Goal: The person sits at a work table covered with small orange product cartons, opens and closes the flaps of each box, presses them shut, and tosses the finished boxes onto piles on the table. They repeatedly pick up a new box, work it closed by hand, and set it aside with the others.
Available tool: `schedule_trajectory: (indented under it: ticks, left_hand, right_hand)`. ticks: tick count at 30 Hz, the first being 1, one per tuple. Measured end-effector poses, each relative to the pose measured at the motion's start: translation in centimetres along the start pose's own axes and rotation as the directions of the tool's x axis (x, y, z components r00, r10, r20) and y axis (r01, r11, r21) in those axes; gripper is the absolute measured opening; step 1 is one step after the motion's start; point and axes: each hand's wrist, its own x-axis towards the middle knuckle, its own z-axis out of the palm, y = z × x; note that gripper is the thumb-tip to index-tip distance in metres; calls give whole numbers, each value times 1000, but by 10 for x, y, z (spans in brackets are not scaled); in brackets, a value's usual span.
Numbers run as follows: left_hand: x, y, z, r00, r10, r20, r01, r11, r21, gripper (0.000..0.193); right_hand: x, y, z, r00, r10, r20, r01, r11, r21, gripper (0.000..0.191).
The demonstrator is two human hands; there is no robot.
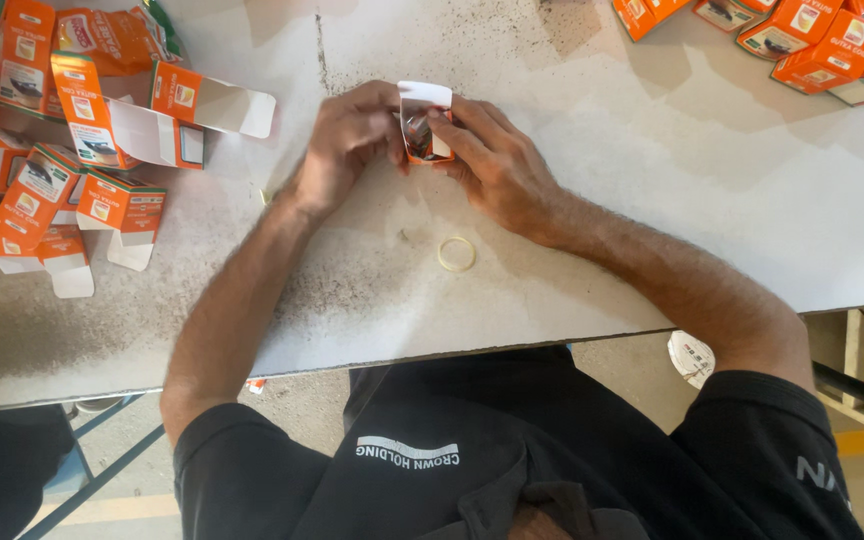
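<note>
Both hands meet at the middle of a worn white table (652,200). Between them is a small orange carton (422,130) with its white top flap standing open and something dark inside. My left hand (347,140) grips the carton's left side. My right hand (492,160) holds its right side, fingertips at the opening. A yellowish rubber band (456,253) lies flat on the table just below my hands, touched by neither.
Several open and flattened orange cartons (62,150) are heaped at the table's left. More closed orange cartons (812,40) sit at the far right corner. The table's near edge runs just in front of my body.
</note>
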Motion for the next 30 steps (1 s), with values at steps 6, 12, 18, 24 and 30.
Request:
schedule_trajectory:
  ticks: [6,12,18,24,30]
  left_hand:
    - [9,-8,9,997,13,-70,11,941,338,10]
    - [-9,-21,13,666,664,340,-616,231,754,32]
    - [-15,-26,4,672,641,371,-582,147,800,36]
    - [-7,-38,6,677,664,319,-597,242,765,21]
    - [-15,-42,2,621,569,539,-622,-60,780,35]
  right_hand:
    - [-1,-1,0,999,21,-50,-18,999,51,43]
    - [-9,10,9,991,125,-48,-117,981,153,50]
    - [-10,16,11,996,83,-45,-73,979,188,56]
    - [-7,14,11,996,87,-33,-80,981,178,56]
    - [-9,12,4,994,107,19,-108,976,190,70]
